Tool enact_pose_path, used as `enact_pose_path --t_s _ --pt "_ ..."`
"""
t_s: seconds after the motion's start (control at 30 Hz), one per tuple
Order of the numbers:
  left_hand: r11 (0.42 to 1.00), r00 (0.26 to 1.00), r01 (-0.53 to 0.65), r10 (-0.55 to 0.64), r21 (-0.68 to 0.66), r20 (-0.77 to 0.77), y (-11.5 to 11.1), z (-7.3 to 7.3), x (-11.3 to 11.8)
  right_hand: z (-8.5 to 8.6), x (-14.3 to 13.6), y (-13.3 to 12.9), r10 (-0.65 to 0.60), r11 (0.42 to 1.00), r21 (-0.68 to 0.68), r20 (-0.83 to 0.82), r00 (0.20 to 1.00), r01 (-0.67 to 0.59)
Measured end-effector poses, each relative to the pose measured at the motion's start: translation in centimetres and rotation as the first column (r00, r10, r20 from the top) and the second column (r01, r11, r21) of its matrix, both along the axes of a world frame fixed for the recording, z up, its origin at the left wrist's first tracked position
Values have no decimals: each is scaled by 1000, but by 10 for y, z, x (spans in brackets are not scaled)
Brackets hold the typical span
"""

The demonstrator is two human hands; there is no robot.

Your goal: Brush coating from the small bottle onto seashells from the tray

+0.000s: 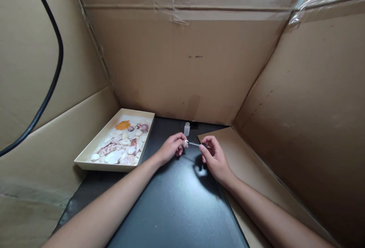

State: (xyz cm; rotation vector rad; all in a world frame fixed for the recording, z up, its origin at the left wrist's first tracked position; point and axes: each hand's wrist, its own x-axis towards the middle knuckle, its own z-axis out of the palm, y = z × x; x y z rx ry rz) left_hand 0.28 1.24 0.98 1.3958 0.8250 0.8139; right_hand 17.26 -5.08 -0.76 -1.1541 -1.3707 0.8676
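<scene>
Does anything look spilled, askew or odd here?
The tape at the upper right looks wrinkled, its lower end ragged. Otherwise nothing stands out: the bottle is upright beyond the left hand, and the shells lie in their tray.

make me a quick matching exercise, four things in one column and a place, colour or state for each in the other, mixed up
Things
1. left hand
2. small bottle
3. shell nearest the tray's far left corner
4. right hand

Places, colours, states
A. orange
B. holds a thin tool by its dark end
C. pinches a small whitish piece
D. stands upright on the dark tabletop, just beyond the hands

Right pairs: 1-C, 2-D, 3-A, 4-B
</scene>
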Motion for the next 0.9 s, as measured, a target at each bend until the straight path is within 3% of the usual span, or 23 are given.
enact_pose_path --t_s 0.17,0.37,0.53,0.9 --pt "1000 1000 -13 13 -28 11 2 -3 0 0 0 0 -75 996 43 74 994 72" --pt "999 1000 -30 30 -30 -3 2 -4 -1 1 1 -2 18 999 39 11 1000 -18" --pt "999 999 -43 43 -14 -17 3 -5 -1 0 1 -1 -27 998 66 60 998 23" --pt "999 999 -49 49 -23 3 1 -5 -1 2 1 -2 12 999 42 46 999 -14"
